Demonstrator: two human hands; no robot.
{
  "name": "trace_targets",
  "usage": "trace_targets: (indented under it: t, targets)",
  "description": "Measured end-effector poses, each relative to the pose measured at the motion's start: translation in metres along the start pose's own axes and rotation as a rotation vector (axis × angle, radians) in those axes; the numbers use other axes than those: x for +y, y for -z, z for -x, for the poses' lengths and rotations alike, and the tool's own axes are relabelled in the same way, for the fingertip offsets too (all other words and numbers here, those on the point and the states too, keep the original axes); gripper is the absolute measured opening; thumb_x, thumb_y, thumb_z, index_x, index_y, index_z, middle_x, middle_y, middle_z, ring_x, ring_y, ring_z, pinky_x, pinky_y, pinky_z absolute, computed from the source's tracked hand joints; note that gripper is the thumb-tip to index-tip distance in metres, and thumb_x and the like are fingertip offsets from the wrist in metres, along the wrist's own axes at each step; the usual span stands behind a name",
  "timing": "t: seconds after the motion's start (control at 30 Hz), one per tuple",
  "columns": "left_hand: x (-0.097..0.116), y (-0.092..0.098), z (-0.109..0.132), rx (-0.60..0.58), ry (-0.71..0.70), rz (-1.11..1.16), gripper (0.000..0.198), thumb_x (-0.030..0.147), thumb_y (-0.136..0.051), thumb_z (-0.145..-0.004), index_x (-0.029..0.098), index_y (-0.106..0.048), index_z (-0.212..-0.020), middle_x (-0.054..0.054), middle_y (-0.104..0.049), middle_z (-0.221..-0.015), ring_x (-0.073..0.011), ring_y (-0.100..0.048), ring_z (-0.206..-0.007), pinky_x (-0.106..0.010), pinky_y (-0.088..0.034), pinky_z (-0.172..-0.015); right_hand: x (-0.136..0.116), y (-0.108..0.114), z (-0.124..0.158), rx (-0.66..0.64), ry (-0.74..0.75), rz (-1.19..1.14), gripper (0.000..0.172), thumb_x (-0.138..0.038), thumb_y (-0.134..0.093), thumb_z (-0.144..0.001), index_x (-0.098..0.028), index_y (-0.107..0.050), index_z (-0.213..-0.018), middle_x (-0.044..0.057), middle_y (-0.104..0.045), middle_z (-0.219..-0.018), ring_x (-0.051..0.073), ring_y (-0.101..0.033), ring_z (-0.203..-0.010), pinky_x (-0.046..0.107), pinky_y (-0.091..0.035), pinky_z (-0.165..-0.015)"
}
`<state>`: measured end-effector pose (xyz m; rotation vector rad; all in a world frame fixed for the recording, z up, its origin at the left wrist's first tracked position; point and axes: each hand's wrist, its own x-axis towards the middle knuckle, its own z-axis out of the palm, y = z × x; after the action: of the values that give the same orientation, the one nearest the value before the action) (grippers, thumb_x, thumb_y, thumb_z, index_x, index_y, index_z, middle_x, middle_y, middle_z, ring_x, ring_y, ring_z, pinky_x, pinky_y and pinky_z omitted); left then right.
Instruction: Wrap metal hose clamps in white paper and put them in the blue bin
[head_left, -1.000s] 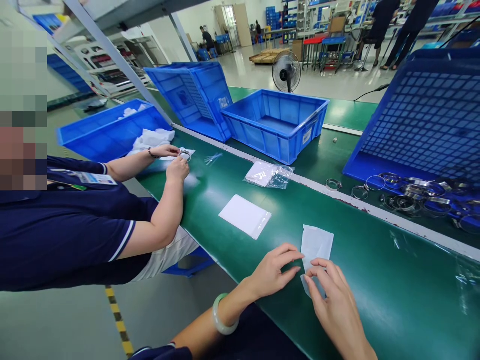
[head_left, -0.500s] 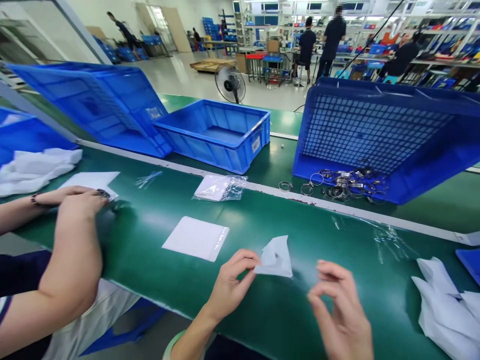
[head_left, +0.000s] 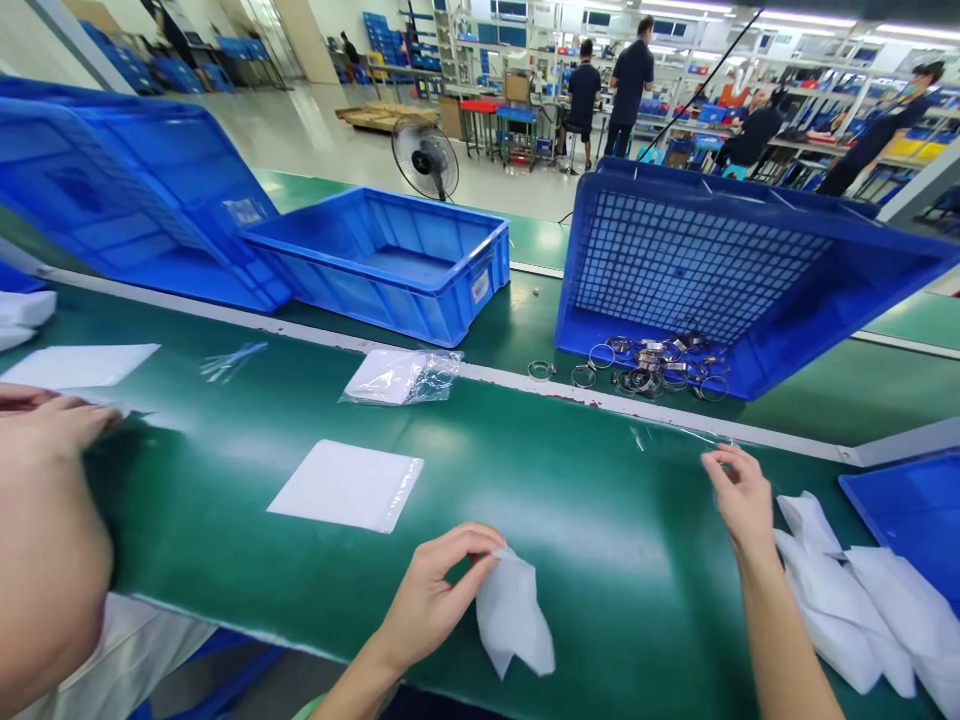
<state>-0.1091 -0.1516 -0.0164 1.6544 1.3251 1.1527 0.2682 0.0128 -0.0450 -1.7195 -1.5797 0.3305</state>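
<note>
My left hand [head_left: 439,590] pinches the top of a thin white sheet [head_left: 517,615], folded like a small pouch, which hangs down over the green tabletop. My right hand [head_left: 744,500] is stretched forward at the right, its thumb and fingertips drawn together beside thin clear plastic strips [head_left: 701,437]. Whatever lies between those fingertips is too small to make out. Close to my right forearm is a heap of folded white sheets [head_left: 840,610]. A flat white packet [head_left: 341,487] with a clear edge lies left of my left hand.
Metal ring clamps [head_left: 652,372] lie before a tipped blue crate [head_left: 757,370]. Another blue crate [head_left: 450,290] stands further left, behind a clear bag with white contents [head_left: 397,377]. At the left edge a co-worker's arm [head_left: 52,520] rests over the table. A blue tray [head_left: 907,500] is at right.
My right hand has moved forward and right to the clear strips. My left hand has drawn the white sheet nearer, and it now hangs down. The view has swung right.
</note>
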Motion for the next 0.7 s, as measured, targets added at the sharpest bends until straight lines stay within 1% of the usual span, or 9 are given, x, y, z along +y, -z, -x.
trace_targets:
  t: [0.1, 0.2, 0.3, 0.4, 0.5, 0.57, 0.63, 0.67, 0.7]
  targets:
    - [0.001, 0.002, 0.0, -0.007, -0.008, -0.026, 0.013, 0.014, -0.051, -0.089, 0.018, -0.063, -0.087, -0.005, -0.067, -0.087, -0.0156, -0.063, -0.084, -0.024, -0.05, -0.072, 0.028, -0.021, -0.018, 0.014, 0.031, 0.111, 0.031, -0.047, -0.053, -0.078, -0.018, -0.063, -0.072, 0.015, -0.057, -0.105, 0.031, -0.049, -0.108, 0.052, -0.034, -0.095]
    - [0.001, 0.004, -0.001, 0.014, -0.013, -0.065, 0.012, 0.015, -0.051, -0.089, 0.018, -0.063, -0.087, -0.005, -0.068, -0.088, -0.0152, -0.064, -0.083, -0.023, -0.05, -0.071, 0.038, -0.034, -0.023, 0.067, 0.067, 0.192, 0.029, -0.044, -0.054, -0.076, -0.017, -0.061, -0.075, 0.018, -0.053, -0.108, 0.035, -0.042, -0.114, 0.056, -0.028, -0.098]
    - [-0.001, 0.004, -0.001, 0.039, 0.007, -0.086, 0.011, 0.017, -0.052, -0.089, 0.018, -0.062, -0.085, -0.005, -0.068, -0.088, -0.0147, -0.065, -0.081, -0.021, -0.051, -0.068, 0.04, -0.034, -0.019, 0.133, 0.092, 0.24, 0.031, -0.044, -0.052, -0.078, -0.015, -0.059, -0.086, 0.021, -0.05, -0.113, 0.035, -0.039, -0.116, 0.056, -0.028, -0.098]
    - [-0.002, 0.003, -0.001, 0.043, 0.049, -0.086, 0.011, 0.02, -0.052, -0.089, 0.017, -0.061, -0.085, -0.005, -0.069, -0.088, -0.0147, -0.065, -0.079, -0.022, -0.051, -0.069, 0.035, -0.021, -0.01, 0.197, 0.123, 0.27, 0.031, -0.044, -0.049, -0.081, -0.015, -0.056, -0.09, 0.021, -0.05, -0.115, 0.034, -0.041, -0.116, 0.054, -0.028, -0.099]
    - [-0.003, 0.003, -0.001, 0.03, 0.077, -0.077, 0.012, 0.021, -0.051, -0.089, 0.018, -0.061, -0.085, -0.005, -0.069, -0.089, -0.0146, -0.065, -0.079, -0.022, -0.051, -0.069, 0.02, -0.004, 0.012, 0.259, 0.202, 0.266, 0.028, -0.043, -0.047, -0.085, -0.016, -0.056, -0.088, 0.019, -0.053, -0.114, 0.032, -0.045, -0.115, 0.052, -0.031, -0.099]
    - [-0.004, 0.002, 0.0, 0.025, 0.096, -0.075, 0.012, 0.022, -0.051, -0.089, 0.017, -0.062, -0.085, -0.005, -0.07, -0.088, -0.0146, -0.065, -0.077, -0.022, -0.05, -0.069, 0.001, 0.003, 0.037, 0.251, 0.235, 0.209, 0.026, -0.042, -0.047, -0.086, -0.017, -0.056, -0.086, 0.017, -0.056, -0.112, 0.031, -0.049, -0.111, 0.051, -0.034, -0.098]
    - [-0.003, 0.0, 0.0, 0.038, 0.115, -0.076, 0.013, 0.023, -0.052, -0.089, 0.017, -0.063, -0.085, -0.004, -0.07, -0.085, -0.0144, -0.064, -0.075, -0.022, -0.049, -0.068, -0.024, 0.004, 0.069, 0.142, 0.238, 0.088, 0.022, -0.04, -0.05, -0.087, -0.019, -0.056, -0.088, 0.014, -0.059, -0.11, 0.029, -0.053, -0.107, 0.049, -0.037, -0.096]
    - [-0.003, -0.001, 0.0, 0.049, 0.121, -0.073, 0.013, 0.023, -0.052, -0.088, 0.017, -0.063, -0.085, -0.004, -0.069, -0.084, -0.0141, -0.064, -0.073, -0.022, -0.049, -0.068, -0.039, 0.003, 0.086, 0.04, 0.254, 0.013, 0.02, -0.039, -0.052, -0.087, -0.02, -0.057, -0.091, 0.012, -0.059, -0.111, 0.028, -0.054, -0.106, 0.049, -0.039, -0.096]
    - [-0.002, -0.002, 0.0, 0.061, 0.127, -0.068, 0.013, 0.024, -0.053, -0.088, 0.017, -0.064, -0.085, -0.004, -0.069, -0.082, -0.0138, -0.063, -0.072, -0.022, -0.049, -0.067, -0.053, 0.0, 0.103, -0.097, 0.282, -0.052, 0.02, -0.039, -0.053, -0.087, -0.021, -0.058, -0.096, 0.011, -0.059, -0.114, 0.028, -0.054, -0.108, 0.048, -0.041, -0.095]
